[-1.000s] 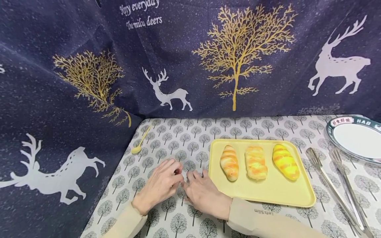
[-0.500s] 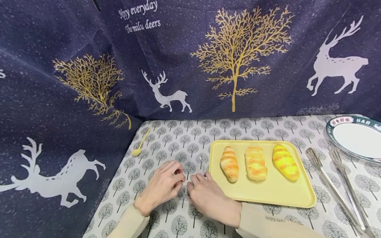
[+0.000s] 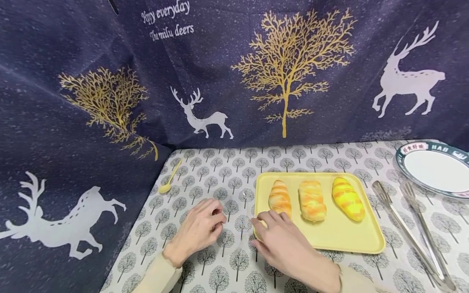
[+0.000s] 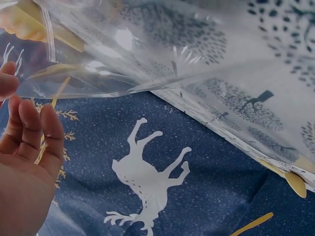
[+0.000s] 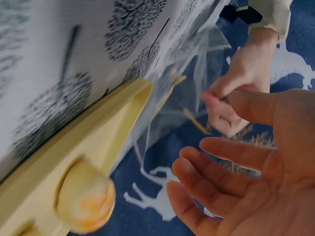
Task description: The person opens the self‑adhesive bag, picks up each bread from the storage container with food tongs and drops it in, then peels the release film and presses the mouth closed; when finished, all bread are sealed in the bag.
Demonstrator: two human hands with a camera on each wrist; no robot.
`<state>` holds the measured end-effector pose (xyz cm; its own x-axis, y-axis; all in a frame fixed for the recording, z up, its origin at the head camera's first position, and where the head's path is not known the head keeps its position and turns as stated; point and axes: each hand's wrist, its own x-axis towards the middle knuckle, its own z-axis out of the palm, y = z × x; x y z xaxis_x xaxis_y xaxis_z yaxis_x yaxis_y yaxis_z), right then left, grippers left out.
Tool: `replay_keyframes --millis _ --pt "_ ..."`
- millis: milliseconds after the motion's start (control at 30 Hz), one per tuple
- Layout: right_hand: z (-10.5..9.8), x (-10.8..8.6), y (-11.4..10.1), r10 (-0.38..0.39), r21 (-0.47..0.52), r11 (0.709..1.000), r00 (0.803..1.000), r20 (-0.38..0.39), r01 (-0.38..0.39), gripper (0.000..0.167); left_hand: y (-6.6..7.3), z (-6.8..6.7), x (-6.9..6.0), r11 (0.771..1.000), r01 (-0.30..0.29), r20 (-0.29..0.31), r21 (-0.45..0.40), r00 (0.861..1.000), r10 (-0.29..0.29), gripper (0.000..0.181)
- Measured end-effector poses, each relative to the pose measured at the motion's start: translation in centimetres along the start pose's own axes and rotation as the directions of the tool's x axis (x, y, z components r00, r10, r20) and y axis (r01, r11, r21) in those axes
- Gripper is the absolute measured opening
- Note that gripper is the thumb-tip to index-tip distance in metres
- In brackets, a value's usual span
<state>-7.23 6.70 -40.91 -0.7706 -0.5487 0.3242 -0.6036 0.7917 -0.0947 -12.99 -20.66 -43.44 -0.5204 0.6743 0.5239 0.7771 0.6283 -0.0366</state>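
My left hand (image 3: pixel 199 226) pinches the edge of a clear plastic bag (image 4: pixel 98 81), which spreads in the left wrist view and is barely visible from the head. Over the near left corner of the yellow tray (image 3: pixel 344 240), my right hand (image 3: pixel 291 248) hovers with relaxed, slightly bent fingers. Nothing lies between those fingers in the right wrist view. It is nearest to the left bread roll (image 3: pixel 280 196), orange-striped with white icing, and hides its lower end from the head camera. A rectangular bread (image 3: pixel 312 201) and a yellow bread roll (image 3: pixel 348 199) lie further right on the tray.
Two metal serving tools, a slotted one (image 3: pixel 403 221) and a fork-ended one (image 3: pixel 425 228), lie right of the tray. Beyond them stands a green-rimmed white plate (image 3: pixel 432 169). A small yellow spoon (image 3: pixel 165 188) rests at the far left. A dark curtain (image 3: pixel 212 40) hangs behind the table.
My right hand has left the side of the left hand and moved right, over the tray's near left corner. The left hand has stayed almost in place.
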Motion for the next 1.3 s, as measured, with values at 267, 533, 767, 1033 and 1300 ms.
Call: replay_keyframes --millis 267,533,767,1033,1300 --pt "-1.1 -3.7 3.2 0.093 0.029 0.996 0.983 -0.159 -0.090 0.049 -0.1 -0.2 -0.1 1.000 0.024 0.001 0.005 1.000 -0.024 0.017" --pt "-2.8 -7.5 6.8 0.204 0.097 0.978 0.935 -0.289 -0.184 0.056 -0.2 -0.1 0.0 1.000 0.027 -0.004 -0.003 1.000 -0.027 0.015" --pt "-4.2 -10.2 9.7 0.347 0.139 0.937 0.896 -0.278 -0.320 0.065 -0.3 -0.2 -0.1 1.000 0.028 -0.001 0.004 1.000 -0.028 0.015" --pt "-4.7 -12.6 13.5 0.459 0.112 0.888 0.849 -0.261 -0.446 0.066 -0.3 0.0 -0.6 0.999 0.034 -0.008 0.016 0.999 -0.034 0.014" --pt "-4.2 -15.9 18.5 0.623 0.075 0.780 0.759 -0.192 -0.621 0.097 -0.4 0.2 -0.6 0.999 0.040 -0.023 -0.009 0.999 -0.040 0.014"
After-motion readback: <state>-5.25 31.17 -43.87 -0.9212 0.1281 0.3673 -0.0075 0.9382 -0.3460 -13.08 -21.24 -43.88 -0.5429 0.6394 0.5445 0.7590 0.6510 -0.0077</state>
